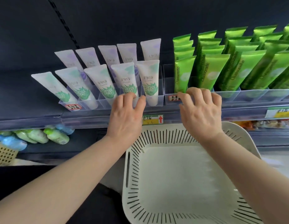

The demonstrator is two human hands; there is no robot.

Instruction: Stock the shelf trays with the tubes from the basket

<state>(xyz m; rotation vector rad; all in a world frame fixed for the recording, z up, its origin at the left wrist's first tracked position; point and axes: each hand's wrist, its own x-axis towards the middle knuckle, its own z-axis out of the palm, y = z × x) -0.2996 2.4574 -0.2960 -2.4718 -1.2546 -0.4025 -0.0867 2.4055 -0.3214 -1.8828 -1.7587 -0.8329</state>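
Above basket (156, 138), left hand (126, 113), right hand (202, 112) at trays (92, 107) (seemingly gripping)

Bright, even light is falling from above, washing out the white basket (156, 136) and glinting off the green tubes (247, 68), while the shelf back (108, 16) is sitting in shade. Wide-angle distortion is bowing the shelf rail (85, 121) and fanning the tubes outward. The right hand (203, 113) is blurring slightly.
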